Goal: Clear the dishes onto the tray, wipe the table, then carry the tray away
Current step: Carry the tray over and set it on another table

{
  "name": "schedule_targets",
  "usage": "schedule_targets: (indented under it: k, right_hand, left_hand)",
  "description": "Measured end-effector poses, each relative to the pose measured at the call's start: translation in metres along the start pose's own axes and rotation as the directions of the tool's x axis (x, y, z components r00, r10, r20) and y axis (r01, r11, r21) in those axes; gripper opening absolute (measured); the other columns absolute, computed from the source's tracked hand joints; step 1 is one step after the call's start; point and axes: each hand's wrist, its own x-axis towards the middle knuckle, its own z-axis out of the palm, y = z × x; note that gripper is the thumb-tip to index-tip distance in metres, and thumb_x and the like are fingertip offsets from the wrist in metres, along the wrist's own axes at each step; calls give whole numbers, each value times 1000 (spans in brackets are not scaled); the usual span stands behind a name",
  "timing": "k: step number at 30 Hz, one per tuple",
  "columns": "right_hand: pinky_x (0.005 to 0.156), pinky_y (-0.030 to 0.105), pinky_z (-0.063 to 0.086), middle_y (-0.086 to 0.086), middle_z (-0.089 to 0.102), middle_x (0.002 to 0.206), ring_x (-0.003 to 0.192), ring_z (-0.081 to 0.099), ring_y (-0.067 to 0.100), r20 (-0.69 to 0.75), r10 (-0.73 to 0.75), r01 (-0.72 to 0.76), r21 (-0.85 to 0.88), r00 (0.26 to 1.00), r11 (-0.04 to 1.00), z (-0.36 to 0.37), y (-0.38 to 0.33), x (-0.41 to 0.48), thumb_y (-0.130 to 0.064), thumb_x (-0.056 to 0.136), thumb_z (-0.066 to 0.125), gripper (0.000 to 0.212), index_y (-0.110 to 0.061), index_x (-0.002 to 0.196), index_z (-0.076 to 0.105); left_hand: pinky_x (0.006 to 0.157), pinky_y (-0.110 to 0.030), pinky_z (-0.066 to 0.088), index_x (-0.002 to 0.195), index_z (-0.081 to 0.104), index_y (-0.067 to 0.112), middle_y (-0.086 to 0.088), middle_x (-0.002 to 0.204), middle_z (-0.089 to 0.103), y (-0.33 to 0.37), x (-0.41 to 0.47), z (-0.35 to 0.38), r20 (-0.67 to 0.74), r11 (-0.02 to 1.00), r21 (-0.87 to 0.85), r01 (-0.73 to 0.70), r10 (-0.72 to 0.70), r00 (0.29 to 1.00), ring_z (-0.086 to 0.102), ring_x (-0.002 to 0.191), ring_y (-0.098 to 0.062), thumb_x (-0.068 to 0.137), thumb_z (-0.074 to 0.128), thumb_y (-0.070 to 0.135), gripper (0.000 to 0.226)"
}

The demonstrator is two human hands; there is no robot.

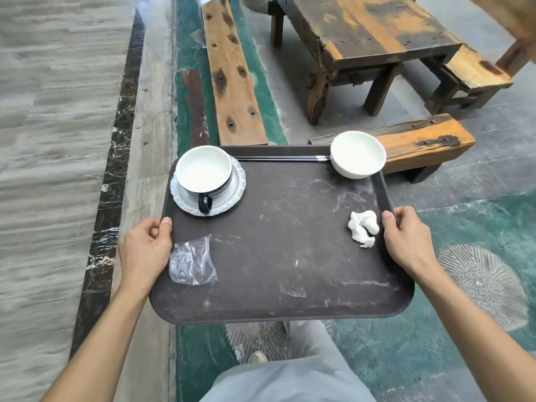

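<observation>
A dark brown tray (pixel 278 271) is held level in the air above the floor. My left hand (pixel 143 250) grips its left rim and my right hand (pixel 406 239) grips its right rim. On the tray's far left a black-and-white cup (pixel 204 172) stands on a white saucer (pixel 236 185). A white bowl (pixel 358 153) sits in the far right corner, with dark chopsticks (pixel 281 159) lying along the far rim. A crumpled white tissue (pixel 364 229) lies near my right thumb, and a clear plastic wrapper (pixel 193 261) near my left hand.
A worn wooden table (pixel 362 33) stands ahead on the right, with a bench (pixel 423 140) just beyond the tray and another bench (pixel 472 71) further right. A long plank bench (pixel 232 76) runs ahead on the left. My legs and a shoe (pixel 256 356) show below the tray.
</observation>
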Motion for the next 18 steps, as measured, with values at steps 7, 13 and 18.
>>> schedule_targets:
  k: [7,13,18]
  right_hand:
    - [74,38,35,3,60,83,93,58,39,21,-22,22,0,1000,1000,8,-19,126,-35,101,45,23,-14,94,52]
    - [72,37,31,5,57,83,94,59,42,52,-39,39,-13,998,999,10,-39,234,-33,101,46,21,-13,94,50]
    - [71,35,30,10,59,85,96,59,43,50,-30,31,-3,998,1000,16,-57,300,-31,101,48,20,-13,92,49]
  left_hand:
    - [64,-38,41,67,56,7,-7,53,52,49,80,67,-11,999,18,42,-42,999,52,58,-30,96,58,34,40]
    - [61,-27,38,64,55,8,-7,53,52,93,146,119,-30,998,14,64,-63,998,51,55,-23,97,59,31,41]
    - [63,-24,38,65,58,8,-2,51,52,119,204,148,-27,996,8,84,-84,996,50,54,-18,96,59,36,42]
